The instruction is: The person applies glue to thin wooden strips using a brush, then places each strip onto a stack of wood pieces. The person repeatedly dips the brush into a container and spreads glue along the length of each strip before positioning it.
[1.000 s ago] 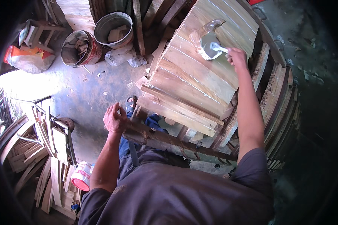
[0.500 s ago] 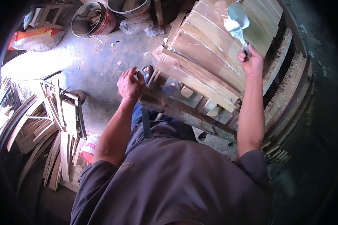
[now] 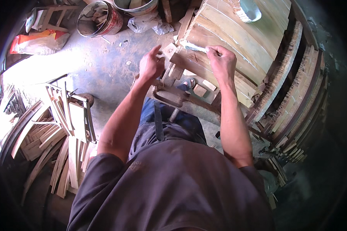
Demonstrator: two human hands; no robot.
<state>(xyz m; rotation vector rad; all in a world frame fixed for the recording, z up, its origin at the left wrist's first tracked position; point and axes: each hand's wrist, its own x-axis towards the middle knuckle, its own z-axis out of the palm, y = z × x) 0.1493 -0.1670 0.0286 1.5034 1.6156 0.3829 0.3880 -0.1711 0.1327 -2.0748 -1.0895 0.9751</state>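
My right hand [image 3: 222, 63] is closed on a thin stick [image 3: 193, 47] whose far end is coated in white glue; I cannot tell if it is a brush. The stick reaches left over the near left corner of the pale wooden boards [image 3: 235, 50] lying side by side. My left hand [image 3: 152, 66] hovers beside a small wood block [image 3: 168, 51] at that corner, fingers apart and nothing seen in them. Farther back on the boards rests a pale container [image 3: 250, 10] with white glue in it, cut off by the upper edge.
A metal vise [image 3: 169, 96] with a threaded screw [image 3: 174, 114] stands before my waist. Curved wooden pieces [image 3: 293, 92] are stacked at right. Offcuts [image 3: 61, 134] pile up at left. Two buckets [image 3: 100, 19], a plastic bag [image 3: 144, 24] and a sack [image 3: 42, 41] lie beyond.
My right hand has moved left and nearer with the glue-coated stick, away from the glue container. My left hand has shifted right and up, toward the boards' corner. The view has shifted slightly.
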